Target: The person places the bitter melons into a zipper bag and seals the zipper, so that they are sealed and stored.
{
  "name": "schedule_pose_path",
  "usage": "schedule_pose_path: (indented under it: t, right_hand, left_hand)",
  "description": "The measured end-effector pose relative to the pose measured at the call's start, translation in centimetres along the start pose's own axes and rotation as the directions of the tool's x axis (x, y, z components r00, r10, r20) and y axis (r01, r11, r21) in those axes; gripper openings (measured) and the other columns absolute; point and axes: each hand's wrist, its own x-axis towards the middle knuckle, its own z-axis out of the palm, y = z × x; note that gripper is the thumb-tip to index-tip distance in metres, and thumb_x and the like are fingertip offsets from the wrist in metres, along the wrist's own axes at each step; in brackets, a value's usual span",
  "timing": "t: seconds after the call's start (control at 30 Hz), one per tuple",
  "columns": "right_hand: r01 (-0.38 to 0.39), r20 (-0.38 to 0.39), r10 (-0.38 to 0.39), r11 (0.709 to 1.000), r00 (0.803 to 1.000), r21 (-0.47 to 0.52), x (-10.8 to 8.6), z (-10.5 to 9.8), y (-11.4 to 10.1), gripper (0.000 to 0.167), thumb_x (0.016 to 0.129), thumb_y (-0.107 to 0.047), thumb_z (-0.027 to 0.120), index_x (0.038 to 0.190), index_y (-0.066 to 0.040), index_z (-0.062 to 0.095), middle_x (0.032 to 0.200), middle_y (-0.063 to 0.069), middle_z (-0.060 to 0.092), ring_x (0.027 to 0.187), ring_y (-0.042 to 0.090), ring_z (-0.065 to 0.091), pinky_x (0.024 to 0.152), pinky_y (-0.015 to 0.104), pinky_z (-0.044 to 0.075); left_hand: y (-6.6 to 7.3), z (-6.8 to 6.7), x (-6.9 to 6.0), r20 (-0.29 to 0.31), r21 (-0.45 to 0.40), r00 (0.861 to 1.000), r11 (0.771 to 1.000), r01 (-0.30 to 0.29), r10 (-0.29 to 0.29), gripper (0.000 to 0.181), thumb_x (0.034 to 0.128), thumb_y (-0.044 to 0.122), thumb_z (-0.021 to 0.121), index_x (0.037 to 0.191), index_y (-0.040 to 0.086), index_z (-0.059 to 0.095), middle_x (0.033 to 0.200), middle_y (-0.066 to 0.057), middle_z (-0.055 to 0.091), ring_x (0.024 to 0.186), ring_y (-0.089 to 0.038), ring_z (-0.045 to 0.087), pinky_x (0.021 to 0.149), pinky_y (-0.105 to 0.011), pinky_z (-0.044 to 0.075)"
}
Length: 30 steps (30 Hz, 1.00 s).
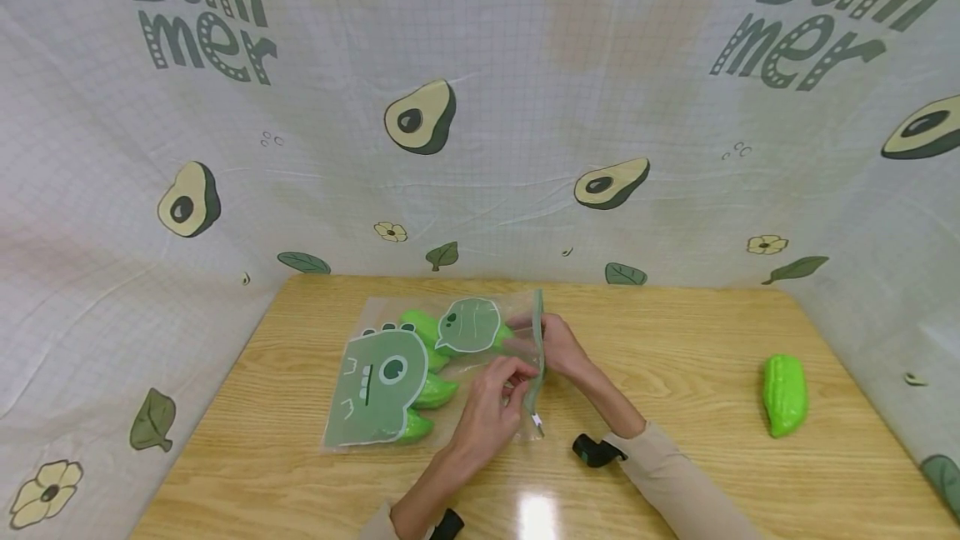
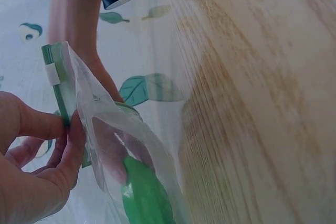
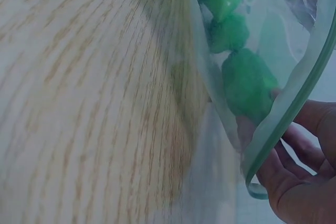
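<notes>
A clear slider bag (image 1: pixel 378 398) printed with a green cartoon monster lies on the table, its mouth to the right. Several glossy green, ridged, fruit-like pieces show inside it. My left hand (image 1: pixel 491 411) pinches the green-edged rim of the mouth between thumb and fingers; the white slider (image 2: pixel 52 74) sits beyond them in the left wrist view. Through the mouth reaches my right hand (image 1: pixel 562 346), its fingertips inside the bag. In the right wrist view its thumb and fingers grip the end of a green fruit-like piece (image 3: pixel 247 82), partly blurred by the plastic.
Another green ridged fruit-like piece (image 1: pixel 785 394) lies alone on the right side of the wooden table (image 1: pixel 675 332). A white cloth (image 1: pixel 517 190) printed with avocados and leaves hangs behind the table and along its sides.
</notes>
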Motion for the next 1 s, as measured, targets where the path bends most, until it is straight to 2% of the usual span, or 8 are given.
schedule_pose_path:
  t: [0.33,0.6,0.77,0.9,1.0]
  right_hand:
    - [0.025,-0.016,-0.025,1.000,1.000,0.005,0.3,0.2,0.4,0.031,0.093,-0.008,0.074,0.117,0.011,0.068,0.117,0.028,0.070,0.109,0.045,0.068,0.096,0.053,0.055]
    - [0.097,-0.038,-0.098,0.995,0.995,-0.021,-0.1,0.0,0.9,0.030,0.092,-0.004,0.075,0.116,0.011,0.068,0.113,0.027,0.071,0.106,0.042,0.069,0.094,0.053,0.056]
    - [0.059,-0.033,-0.059,0.998,0.998,-0.023,-0.4,-0.3,1.1,0.028,0.094,-0.005,0.072,0.118,0.009,0.069,0.114,0.024,0.072,0.107,0.039,0.069,0.095,0.049,0.056]
    - [0.019,-0.023,-0.019,1.000,1.000,-0.008,-0.6,-0.6,1.1,0.026,0.094,0.002,0.069,0.118,0.009,0.069,0.117,0.024,0.071,0.108,0.038,0.068,0.095,0.044,0.055]
    - [0.013,-0.004,-0.013,1.000,1.000,-0.011,-0.8,-0.9,1.1,0.027,0.093,0.006,0.067,0.119,0.011,0.068,0.119,0.025,0.070,0.111,0.041,0.067,0.096,0.046,0.055]
  left_hand:
    - [0.0,0.1,0.0,-0.003,0.007,1.000,1.000,-0.013,0.013,0.021,0.0908,-0.014,0.064,0.102,0.003,0.070,0.096,-0.008,0.066,0.086,-0.015,0.064,0.074,-0.023,0.057]
    - [0.1,0.3,0.0,-0.016,0.004,1.000,1.000,-0.019,0.019,0.022,0.0905,-0.014,0.064,0.103,0.003,0.070,0.097,-0.009,0.066,0.087,-0.017,0.064,0.075,-0.024,0.058]
    - [0.1,0.5,0.0,-0.037,-0.015,0.999,1.000,-0.013,0.012,0.021,0.0908,-0.015,0.063,0.104,0.001,0.069,0.100,-0.009,0.066,0.089,-0.020,0.065,0.076,-0.025,0.059]
    - [0.0,0.5,0.0,-0.052,-0.023,0.999,1.000,-0.014,0.013,0.020,0.0906,-0.014,0.064,0.104,0.000,0.069,0.099,-0.009,0.066,0.088,-0.020,0.065,0.075,-0.025,0.059]
    - [0.0,0.4,-0.1,-0.060,-0.029,0.998,1.000,-0.006,0.005,0.020,0.0903,-0.014,0.064,0.104,0.000,0.069,0.099,-0.009,0.066,0.087,-0.019,0.065,0.074,-0.025,0.060]
